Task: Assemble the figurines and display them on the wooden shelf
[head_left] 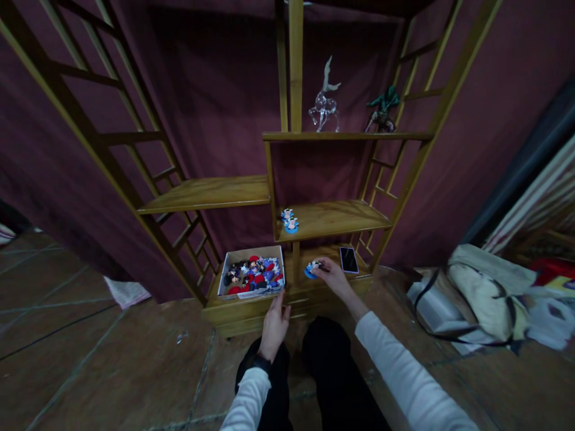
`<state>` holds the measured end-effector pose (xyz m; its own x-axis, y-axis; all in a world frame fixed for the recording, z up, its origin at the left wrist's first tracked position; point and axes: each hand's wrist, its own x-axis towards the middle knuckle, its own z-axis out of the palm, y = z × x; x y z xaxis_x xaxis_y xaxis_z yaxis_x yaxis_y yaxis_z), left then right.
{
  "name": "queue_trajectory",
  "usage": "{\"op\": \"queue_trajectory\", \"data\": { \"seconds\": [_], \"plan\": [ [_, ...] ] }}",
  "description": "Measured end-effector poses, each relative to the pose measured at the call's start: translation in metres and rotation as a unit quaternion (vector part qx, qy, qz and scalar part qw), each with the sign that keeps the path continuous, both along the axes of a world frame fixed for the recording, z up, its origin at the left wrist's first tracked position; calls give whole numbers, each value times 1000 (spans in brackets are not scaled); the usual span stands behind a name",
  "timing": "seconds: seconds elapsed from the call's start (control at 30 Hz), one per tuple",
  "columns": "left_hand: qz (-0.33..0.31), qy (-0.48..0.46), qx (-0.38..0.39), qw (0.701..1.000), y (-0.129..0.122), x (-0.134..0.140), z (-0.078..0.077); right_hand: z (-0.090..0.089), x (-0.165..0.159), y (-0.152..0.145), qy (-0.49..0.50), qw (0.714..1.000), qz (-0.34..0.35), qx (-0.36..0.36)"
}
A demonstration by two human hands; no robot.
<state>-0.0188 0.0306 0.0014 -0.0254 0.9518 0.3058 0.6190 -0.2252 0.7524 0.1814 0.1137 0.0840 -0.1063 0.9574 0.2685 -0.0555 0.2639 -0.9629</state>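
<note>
Between the fingers of my right hand (pixel 331 275) is a small cartoon figurine (pixel 311 269) on a blue round base, just above the bottom shelf. My left hand (pixel 275 325) rests near the front right corner of a cardboard box (pixel 227 263), fingers stretched out, a fingertip at its edge. Inside the box lie several small figurines (pixel 258 275) in red, blue, black and white. Two similar blue-based figurines (pixel 291 225) stand one behind the other at the left end of the middle shelf (pixel 335 220).
A phone (pixel 349 260) lies on the bottom shelf at right. On the upper shelf (pixel 350 136) stand a clear deer figurine (pixel 324 108) and a dark green figure (pixel 383 111). A left shelf (pixel 211 193) sits above the box. Bags (pixel 480 287) are on the floor at right.
</note>
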Motion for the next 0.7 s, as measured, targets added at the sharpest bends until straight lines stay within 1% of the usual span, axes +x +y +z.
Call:
{"op": "queue_trajectory", "data": {
  "seconds": [0.13,0.2,0.27,0.37,0.5,0.63,0.7],
  "plan": [
    [7,7,-2,1000,5,-4,-8,46,32,25,-22,998,-36,45],
    [13,10,2,1000,7,-5,-10,64,49,38,-24,996,-64,58],
    [18,13,4,1000,9,-6,-11,77,65,51,-33,994,-81,64],
    [20,13,0,1000,11,-7,-11,90,89,73,-35,991,-100,75],
    [25,10,-4,1000,13,-8,-10,96,121,102,-85,983,-141,80],
    [28,6,-19,999,14,-8,-11,105,161,125,-162,961,-211,72],
    [28,5,-20,999,14,-9,-11,111,181,134,-187,950,-245,55]
  ]
}}
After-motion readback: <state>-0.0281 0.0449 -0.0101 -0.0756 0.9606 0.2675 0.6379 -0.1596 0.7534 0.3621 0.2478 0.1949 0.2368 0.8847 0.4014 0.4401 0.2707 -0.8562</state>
